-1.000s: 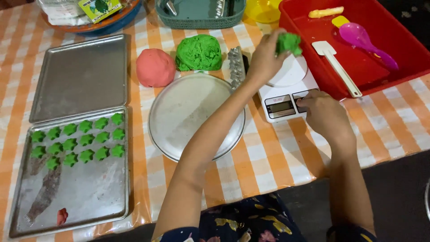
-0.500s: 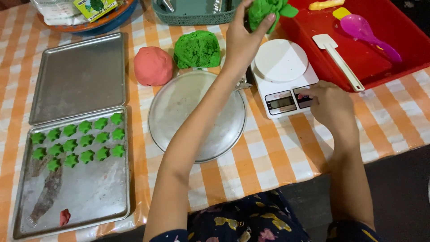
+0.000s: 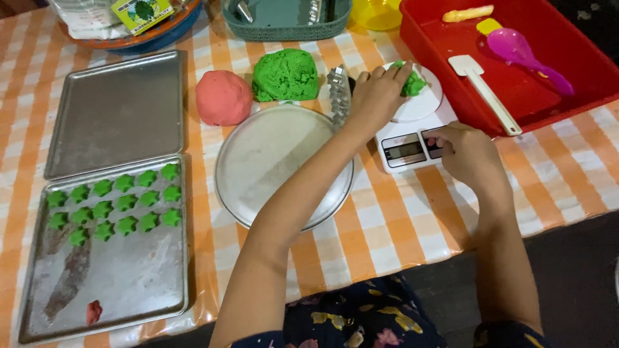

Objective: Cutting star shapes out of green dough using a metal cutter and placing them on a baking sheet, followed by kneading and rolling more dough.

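My left hand (image 3: 377, 90) holds a small lump of green dough (image 3: 412, 82) down on the round white platform of a white kitchen scale (image 3: 412, 132). My right hand (image 3: 467, 151) rests at the scale's front right corner, fingertips on its buttons beside the display. A big green dough ball (image 3: 285, 74) and a pink dough ball (image 3: 223, 97) lie left of the scale. A round metal plate (image 3: 271, 161) sits under my left forearm. A metal cutter (image 3: 338, 90) stands beside my left wrist.
At the left a baking tray (image 3: 129, 283) carries several green star-shaped dough pieces (image 3: 116, 205) and one pink bit (image 3: 94, 311); a second tray (image 3: 116, 113) lies behind it. A red tub (image 3: 554, 64) holds a white spatula, purple spoon. A teal basket (image 3: 284, 16) stands behind.
My left hand, which had lifted the green lump above the scale, has come down and set it on the platform. My right hand has stayed at the scale's buttons.
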